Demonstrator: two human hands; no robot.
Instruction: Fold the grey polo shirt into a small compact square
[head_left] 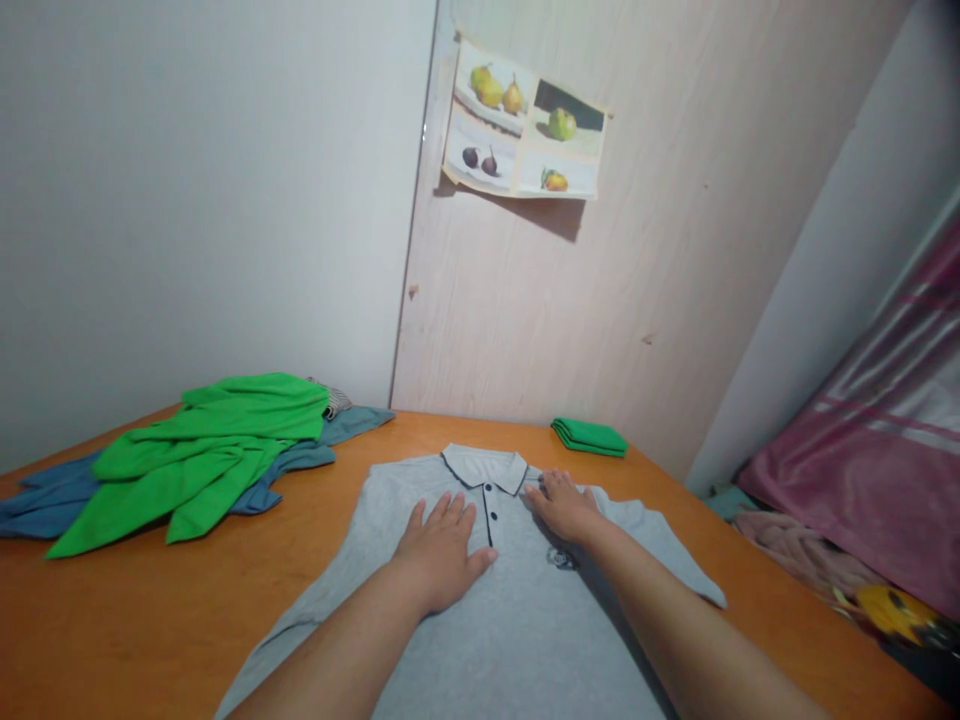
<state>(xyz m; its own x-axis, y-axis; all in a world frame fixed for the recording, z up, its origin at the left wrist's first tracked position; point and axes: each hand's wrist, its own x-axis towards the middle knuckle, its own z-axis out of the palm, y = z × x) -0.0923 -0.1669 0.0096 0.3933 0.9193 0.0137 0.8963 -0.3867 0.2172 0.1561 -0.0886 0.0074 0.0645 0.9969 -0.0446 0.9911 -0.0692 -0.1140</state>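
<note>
A light grey polo shirt [517, 620] lies spread face up on the orange-brown table, its collar [484, 467] pointing away from me. Dark trim edges the collar, and two dark buttons show on the placket. My left hand [442, 555] rests flat on the chest, left of the placket, fingers spread. On the other side, my right hand [562, 505] presses on the shirt near the shoulder beside the collar, fingers stretched out. A small dark emblem [561, 558] sits just below my right hand. The shirt's lower part runs out of view.
Bright green clothing [240, 430] lies heaped over blue garments [52, 495] at the table's left. A folded green cloth [589, 437] sits at the back right edge. Behind stands a wall with a fruit picture [525, 125]. Pink fabric [862, 480] hangs at right.
</note>
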